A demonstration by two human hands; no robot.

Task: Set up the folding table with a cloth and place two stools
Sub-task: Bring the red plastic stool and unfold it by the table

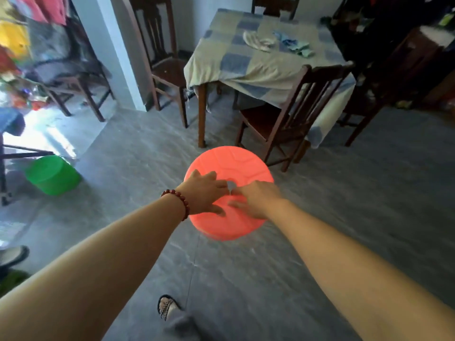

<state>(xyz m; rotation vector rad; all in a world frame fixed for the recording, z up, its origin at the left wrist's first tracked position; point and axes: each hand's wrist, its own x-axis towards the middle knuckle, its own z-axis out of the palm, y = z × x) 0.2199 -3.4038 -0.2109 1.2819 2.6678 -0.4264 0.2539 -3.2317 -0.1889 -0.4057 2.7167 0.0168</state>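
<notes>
Red plastic stool looks light and hard; hold it by the middle hole. Left hand and right hand touch there; hooked in? Can't tell.

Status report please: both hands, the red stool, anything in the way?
Left hand and right hand on red stool top, fingers at its centre; grip unclear. Green stool on floor, far left. Wooden chair just beyond red stool.

Red stool smooth plastic; floor matt stone tile.

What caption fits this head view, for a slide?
Left hand and right hand grip the red stool at its centre hole.
</notes>
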